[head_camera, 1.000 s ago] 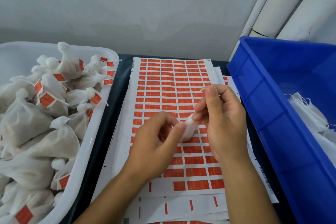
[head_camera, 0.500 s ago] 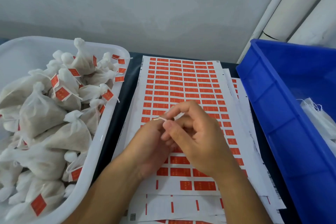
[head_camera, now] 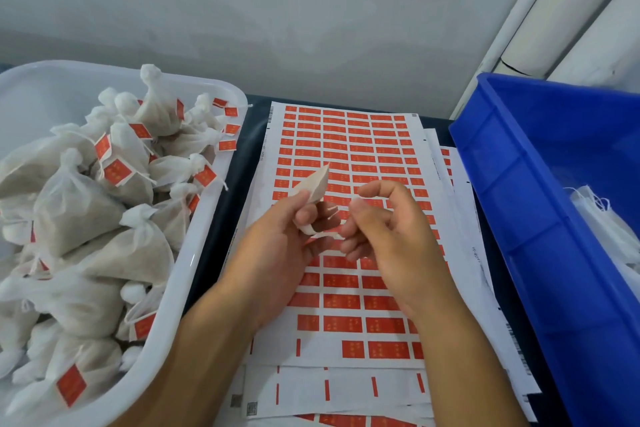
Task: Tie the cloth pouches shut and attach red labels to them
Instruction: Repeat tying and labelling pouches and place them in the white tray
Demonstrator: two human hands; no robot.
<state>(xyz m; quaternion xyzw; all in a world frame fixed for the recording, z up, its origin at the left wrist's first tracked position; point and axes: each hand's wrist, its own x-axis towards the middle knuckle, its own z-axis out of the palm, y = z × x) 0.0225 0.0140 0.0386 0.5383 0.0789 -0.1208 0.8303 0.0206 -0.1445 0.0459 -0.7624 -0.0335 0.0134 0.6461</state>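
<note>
My left hand (head_camera: 277, 250) pinches a small pale folded pouch piece (head_camera: 313, 185) between thumb and fingers, its tip pointing up and right. A thin white string (head_camera: 320, 232) loops from it toward my right hand (head_camera: 384, 239), whose fingers are curled and pinch the string's end near the thumb. Both hands hover over a sheet of red labels (head_camera: 349, 142) lying in the middle of the dark table. Several tied, labelled cloth pouches (head_camera: 114, 184) fill the white tub (head_camera: 194, 274) on the left.
A blue bin (head_camera: 540, 218) stands on the right with loose white cloth pieces (head_camera: 606, 218) inside. More label sheets (head_camera: 346, 392) lie stacked under the top one. White rolls (head_camera: 568, 10) lean on the wall at the back right.
The hands have drawn slightly apart. The pale pouch piece now sticks up above my left thumb, and the string stretches between the hands.
</note>
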